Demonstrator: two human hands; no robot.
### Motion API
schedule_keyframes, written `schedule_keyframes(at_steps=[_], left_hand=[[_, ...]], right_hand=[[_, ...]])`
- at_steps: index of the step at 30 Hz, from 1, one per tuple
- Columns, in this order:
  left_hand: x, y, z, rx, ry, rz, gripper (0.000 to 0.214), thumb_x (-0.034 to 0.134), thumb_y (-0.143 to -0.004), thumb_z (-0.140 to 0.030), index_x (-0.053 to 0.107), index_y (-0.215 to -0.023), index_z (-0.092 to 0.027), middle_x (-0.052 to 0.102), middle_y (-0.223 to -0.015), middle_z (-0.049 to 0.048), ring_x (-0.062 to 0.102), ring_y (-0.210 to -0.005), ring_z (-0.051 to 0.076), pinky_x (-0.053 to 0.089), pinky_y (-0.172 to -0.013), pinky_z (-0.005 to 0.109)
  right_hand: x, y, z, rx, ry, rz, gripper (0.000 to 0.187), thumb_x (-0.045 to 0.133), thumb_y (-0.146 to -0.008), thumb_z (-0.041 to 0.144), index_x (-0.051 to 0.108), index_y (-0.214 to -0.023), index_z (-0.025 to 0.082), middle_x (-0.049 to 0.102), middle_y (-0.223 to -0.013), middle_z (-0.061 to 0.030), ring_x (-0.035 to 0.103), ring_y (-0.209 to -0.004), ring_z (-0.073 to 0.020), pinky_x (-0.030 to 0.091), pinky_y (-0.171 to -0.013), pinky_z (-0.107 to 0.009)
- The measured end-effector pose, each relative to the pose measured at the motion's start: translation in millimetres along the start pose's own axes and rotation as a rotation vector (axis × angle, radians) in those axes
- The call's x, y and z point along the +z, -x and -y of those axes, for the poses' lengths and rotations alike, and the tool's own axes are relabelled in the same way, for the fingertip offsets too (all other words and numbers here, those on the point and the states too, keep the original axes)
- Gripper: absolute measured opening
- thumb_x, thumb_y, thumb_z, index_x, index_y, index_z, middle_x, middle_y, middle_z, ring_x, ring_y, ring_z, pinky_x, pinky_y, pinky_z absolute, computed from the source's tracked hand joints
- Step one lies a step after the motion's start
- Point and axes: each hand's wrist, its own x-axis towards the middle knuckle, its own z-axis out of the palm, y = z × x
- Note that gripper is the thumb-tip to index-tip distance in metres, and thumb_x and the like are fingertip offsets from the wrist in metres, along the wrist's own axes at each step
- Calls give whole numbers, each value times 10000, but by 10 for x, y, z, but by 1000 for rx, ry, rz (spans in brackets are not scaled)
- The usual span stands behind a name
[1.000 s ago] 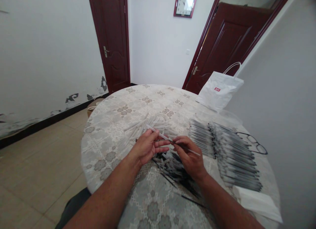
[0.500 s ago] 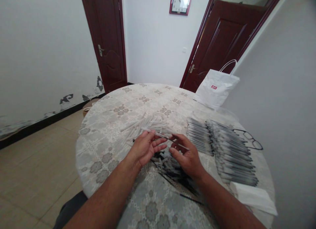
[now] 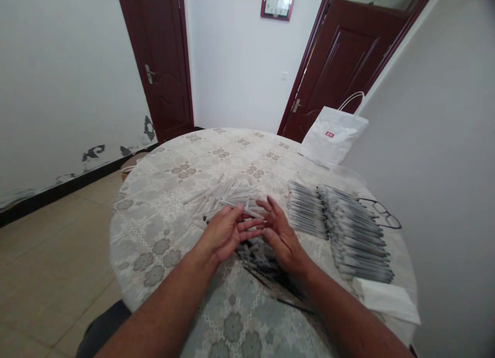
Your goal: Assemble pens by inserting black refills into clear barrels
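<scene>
My left hand point(image 3: 228, 226) pinches a slim whitish pen point(image 3: 251, 212) between thumb and fingers, its palm turned up. The pen slants down toward the right. At its right end is my right hand point(image 3: 280, 234), fingers spread and curved, with nothing visible in its grasp. Just beyond my hands lies a loose pile of whitish pen tubes point(image 3: 212, 193). Beneath them is a heap of dark thin sticks and small pale pieces point(image 3: 266, 260), partly hidden by my right hand; their exact kind is unclear.
On the right lie a smaller row of pens point(image 3: 307, 211) and a thicker stack of pens point(image 3: 353, 234). Beside them are eyeglasses point(image 3: 381, 208) and a folded white bag point(image 3: 386, 299). A white carrier bag point(image 3: 334, 136) stands at the back right of the round, cloth-covered table point(image 3: 158, 193).
My right hand's fingers have opened away from the pen and risen. A dark rod stretching between the hands before no longer shows. The whole view has shifted slightly.
</scene>
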Motion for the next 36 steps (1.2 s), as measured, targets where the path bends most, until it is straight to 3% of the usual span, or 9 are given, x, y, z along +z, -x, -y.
schedule_keyframes(at_steps=[2,4,6,9,12,16,24,30,36], left_hand=[[-56,-38,-101,33,90,-63,90,568,-920,-194,564,-852,-135,712,-811,100,735,-862,282,593,-792,506],[-106,-73,-199,85,180,-116,114,530,-941,-190,593,-875,-123,719,-811,96,734,-857,250,591,-823,491],[-133,-94,-263,124,248,-142,152,514,-954,-208,614,-890,-113,724,-813,91,734,-833,218,592,-838,457],[-127,-101,-286,146,296,-175,197,506,-963,-238,616,-860,-113,719,-776,81,733,-794,197,594,-839,425],[-102,-94,-271,165,305,-203,197,504,-963,-239,599,-836,-121,705,-746,76,734,-783,200,595,-827,421],[-101,-92,-256,218,269,-207,172,498,-962,-219,573,-836,-128,694,-748,79,734,-789,214,597,-798,438],[-130,-92,-218,355,144,-196,182,631,-883,-257,477,-828,-177,659,-766,31,734,-848,271,595,-753,488],[-138,-92,-224,351,118,-195,235,684,-844,-288,471,-867,-190,648,-794,22,733,-851,267,602,-730,446],[-158,-90,-215,337,114,-160,217,678,-853,-277,485,-876,-181,658,-826,40,732,-867,268,607,-720,419]], right_hand=[[-132,-40,-55,34,30,-197,527,424,-1005,372,284,-1508,304,511,-1416,-109,652,-1043,-204,545,-831,-370],[-301,-87,-133,85,226,-283,335,475,-981,340,552,-1293,244,641,-1201,-95,666,-910,-191,537,-732,-321],[-451,-123,-221,70,457,-265,200,517,-952,293,662,-1060,210,680,-1022,-73,649,-886,-196,517,-748,-318],[-545,-139,-340,-1,655,-104,163,524,-935,223,678,-983,198,682,-943,-69,632,-894,-203,496,-816,-332],[-484,-120,-420,-43,745,52,177,513,-939,188,680,-1000,191,674,-945,-79,623,-906,-201,484,-855,-329],[-333,-105,-450,-34,827,162,193,514,-952,200,695,-1019,208,655,-939,-73,612,-902,-193,484,-831,-302],[-108,-211,-365,-60,825,254,257,464,-991,227,679,-1131,223,659,-1007,-72,604,-972,-188,472,-877,-286],[19,-332,-276,24,899,328,226,495,-981,321,691,-1036,224,664,-963,-66,620,-901,-180,459,-820,-275],[221,-439,-265,89,963,287,194,559,-929,352,697,-944,217,675,-901,-67,623,-851,-198,447,-769,-291]])
